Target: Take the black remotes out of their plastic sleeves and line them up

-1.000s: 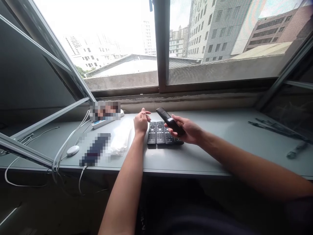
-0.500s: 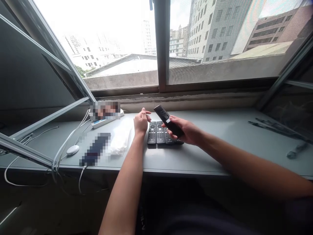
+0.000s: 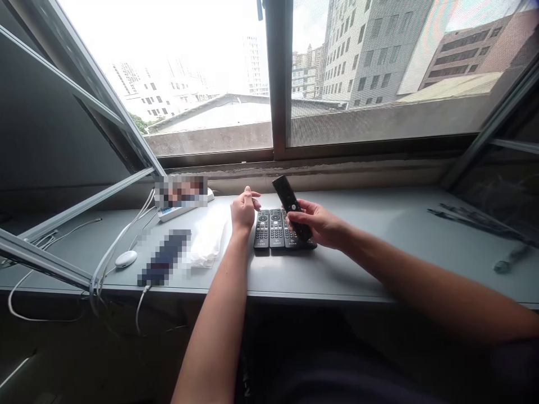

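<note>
My right hand [image 3: 318, 221] is closed around a black remote control [image 3: 287, 195], held tilted above the desk with its button side and a pale round button facing me. Beneath it, several black remote controls [image 3: 261, 229] lie side by side in a row on the desk, buttons up. The held remote and my right hand cover part of the ones on the right. Just left of the row, my left hand [image 3: 243, 209] rests on its wrist with loosely curled fingers, and nothing shows in it.
A clear plastic bag [image 3: 207, 244] lies left of my left arm, near a blurred dark item with a cable. Farther left are a white round device [image 3: 125, 258], a power strip [image 3: 179, 209] and white cables [image 3: 101, 264]. Dark strips [image 3: 471, 219] lie at the right. A window stands behind the desk [image 3: 379, 241].
My right hand has turned the remote over: its labelled back faced me before, and its button side faces me now. My left hand has stayed in place.
</note>
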Motion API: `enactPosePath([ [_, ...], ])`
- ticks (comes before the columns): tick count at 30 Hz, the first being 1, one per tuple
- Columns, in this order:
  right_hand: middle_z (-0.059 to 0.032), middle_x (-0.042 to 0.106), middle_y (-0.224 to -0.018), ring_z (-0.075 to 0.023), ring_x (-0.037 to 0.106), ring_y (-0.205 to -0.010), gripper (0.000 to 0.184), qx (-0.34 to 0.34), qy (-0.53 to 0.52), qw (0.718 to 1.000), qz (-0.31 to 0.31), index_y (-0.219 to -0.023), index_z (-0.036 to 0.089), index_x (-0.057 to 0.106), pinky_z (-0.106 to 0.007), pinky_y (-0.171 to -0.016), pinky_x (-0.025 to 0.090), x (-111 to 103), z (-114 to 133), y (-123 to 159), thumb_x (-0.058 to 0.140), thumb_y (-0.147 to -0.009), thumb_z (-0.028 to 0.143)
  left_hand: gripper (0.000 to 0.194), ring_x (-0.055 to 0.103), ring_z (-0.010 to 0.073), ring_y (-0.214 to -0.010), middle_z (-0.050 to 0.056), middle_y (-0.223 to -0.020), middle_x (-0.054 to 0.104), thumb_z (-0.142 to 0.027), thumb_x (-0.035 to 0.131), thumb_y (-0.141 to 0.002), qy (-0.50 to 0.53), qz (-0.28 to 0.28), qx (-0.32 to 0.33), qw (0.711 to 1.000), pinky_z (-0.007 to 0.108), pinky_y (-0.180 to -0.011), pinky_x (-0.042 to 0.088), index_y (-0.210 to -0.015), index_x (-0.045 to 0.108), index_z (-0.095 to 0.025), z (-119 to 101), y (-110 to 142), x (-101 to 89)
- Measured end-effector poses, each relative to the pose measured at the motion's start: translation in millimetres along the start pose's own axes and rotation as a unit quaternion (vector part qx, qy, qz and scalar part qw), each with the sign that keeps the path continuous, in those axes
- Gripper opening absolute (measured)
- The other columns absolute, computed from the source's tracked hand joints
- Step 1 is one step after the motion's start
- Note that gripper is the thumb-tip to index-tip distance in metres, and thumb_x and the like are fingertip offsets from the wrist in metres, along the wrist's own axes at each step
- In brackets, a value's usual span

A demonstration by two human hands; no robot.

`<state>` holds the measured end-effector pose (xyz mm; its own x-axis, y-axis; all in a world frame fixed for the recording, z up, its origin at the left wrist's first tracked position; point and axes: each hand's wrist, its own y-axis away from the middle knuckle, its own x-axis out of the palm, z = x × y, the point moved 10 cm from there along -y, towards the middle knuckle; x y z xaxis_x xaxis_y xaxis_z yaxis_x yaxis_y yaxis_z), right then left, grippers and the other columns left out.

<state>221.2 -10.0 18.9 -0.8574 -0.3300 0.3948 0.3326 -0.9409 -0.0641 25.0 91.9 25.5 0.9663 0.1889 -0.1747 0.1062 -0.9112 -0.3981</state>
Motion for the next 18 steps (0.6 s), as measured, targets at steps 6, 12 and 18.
enactPosePath([
  [6, -0.0021, 0.072, -0.110, -0.0205, 0.062, -0.102, 0.029, -0.174, 0.177, 0.968, -0.027, -0.103, 0.026, 0.087, -0.035, -0.093, 0.051, -3, 31, 4, 0.099, -0.081, 0.039, 0.071, 0.070, 0.0186, -0.069, 0.006, -0.070, 0.073, -0.072, 0.039, -0.110, -0.002, -0.008, 0.010, 1.000, 0.032, -0.071, 0.052, -0.090, 0.081, -0.019, -1, -1, -1.9],
  [12, -0.0066, 0.072, -0.119, -0.0293, 0.062, -0.122, 0.026, -0.271, 0.272, 0.923, -0.020, -0.106, 0.035, 0.091, -0.049, -0.108, 0.052, 1, 48, 10, 0.097, -0.083, 0.045, 0.070, 0.069, 0.0179, -0.066, 0.005, -0.069, 0.072, -0.072, 0.040, -0.110, 0.005, -0.004, 0.020, 1.000, 0.032, -0.069, 0.053, -0.090, 0.081, -0.018, -6, 1, -1.2],
  [18, -0.0064, 0.077, -0.114, -0.0284, 0.067, -0.117, 0.029, -0.245, 0.246, 0.938, -0.008, -0.107, 0.031, 0.091, -0.048, -0.108, 0.054, 2, 42, 7, 0.099, -0.081, 0.041, 0.069, 0.068, 0.0178, -0.065, 0.005, -0.069, 0.072, -0.071, 0.040, -0.110, 0.008, -0.004, 0.022, 1.000, 0.033, -0.070, 0.052, -0.090, 0.081, -0.019, -6, 1, -1.3],
])
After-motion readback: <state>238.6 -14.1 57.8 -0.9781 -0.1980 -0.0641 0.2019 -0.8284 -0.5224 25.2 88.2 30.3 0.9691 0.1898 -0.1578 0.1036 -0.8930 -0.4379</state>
